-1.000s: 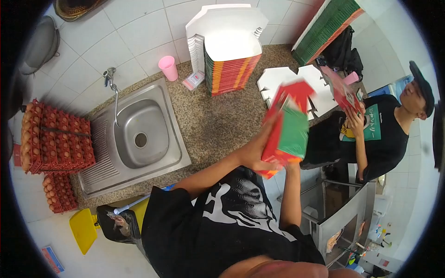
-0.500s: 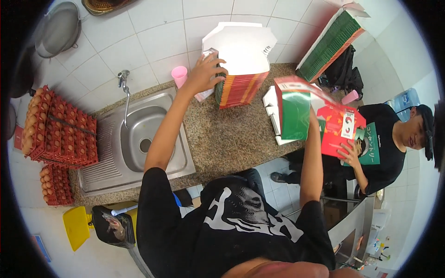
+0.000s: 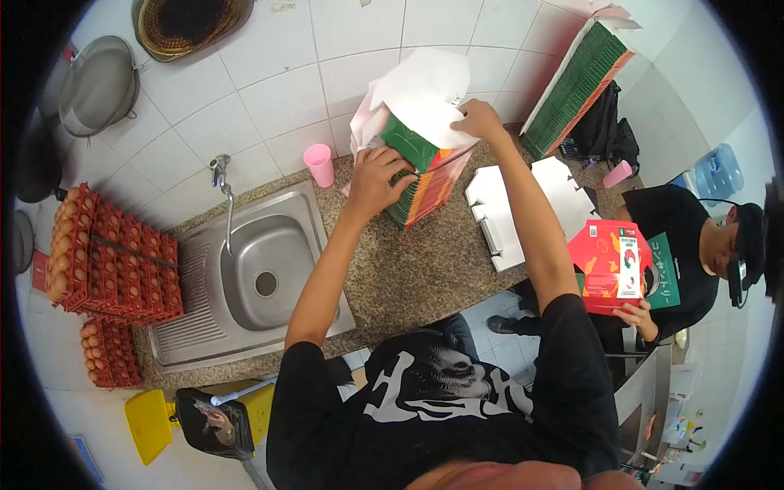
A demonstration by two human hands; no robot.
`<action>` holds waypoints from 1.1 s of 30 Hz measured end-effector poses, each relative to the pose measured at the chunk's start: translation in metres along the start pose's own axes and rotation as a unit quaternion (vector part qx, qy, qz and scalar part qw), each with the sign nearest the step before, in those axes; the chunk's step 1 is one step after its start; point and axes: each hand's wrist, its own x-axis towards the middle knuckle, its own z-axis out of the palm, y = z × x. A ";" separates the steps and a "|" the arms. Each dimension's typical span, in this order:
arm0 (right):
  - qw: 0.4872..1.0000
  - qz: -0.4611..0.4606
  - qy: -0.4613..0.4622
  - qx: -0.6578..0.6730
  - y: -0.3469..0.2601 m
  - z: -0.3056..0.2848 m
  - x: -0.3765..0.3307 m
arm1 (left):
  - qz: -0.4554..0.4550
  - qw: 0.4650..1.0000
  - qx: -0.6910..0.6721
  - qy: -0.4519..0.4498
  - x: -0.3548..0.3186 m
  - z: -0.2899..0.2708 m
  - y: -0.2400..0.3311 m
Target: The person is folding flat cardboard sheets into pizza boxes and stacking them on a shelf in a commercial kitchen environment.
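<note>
A stack of flat-folded cartons [image 3: 431,192], white inside with red and green edges, stands on the counter against the tiled wall. My left hand [image 3: 377,181] has its fingers bent over the stack's left edge, beside a green panel [image 3: 408,145] of the front carton. With its fingers closed, my right hand [image 3: 478,122] grips the white upper right part of that carton [image 3: 425,98]. Right of my right forearm, white unfolded cartons [image 3: 514,208] lie flat on the counter. A red carton [image 3: 608,265] is in the hands of a person on the right.
Left of the stack are a pink cup [image 3: 319,166] and a steel sink [image 3: 269,278] with a tap [image 3: 222,175]. Egg trays [image 3: 122,253] are piled at the far left. Another carton stack [image 3: 576,86], a black bag [image 3: 600,135] and a second pink cup [image 3: 618,173] stand back right.
My right hand has left the red and green carton, now with the other person, and moved to the stack. The front carton there has bent, showing a green panel. My left hand has shifted lower.
</note>
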 end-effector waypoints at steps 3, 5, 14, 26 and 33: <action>0.993 0.050 -0.002 -0.103 -0.026 -0.009 -0.006 | -0.020 1.000 -0.020 0.013 -0.005 0.006 -0.001; 0.983 0.077 0.036 -0.164 -0.032 -0.009 -0.012 | -0.018 1.000 -0.011 0.017 -0.004 0.004 0.003; 0.977 0.044 0.141 -0.152 -0.038 -0.011 -0.024 | -0.028 0.999 0.014 0.022 0.013 0.005 0.013; 0.991 -0.120 0.007 0.057 -0.105 -0.012 -0.135 | -0.001 0.995 -0.019 0.094 -0.008 0.034 0.017; 0.988 -0.142 0.029 0.050 -0.109 -0.002 -0.135 | -0.009 0.996 0.018 0.087 -0.012 0.030 0.015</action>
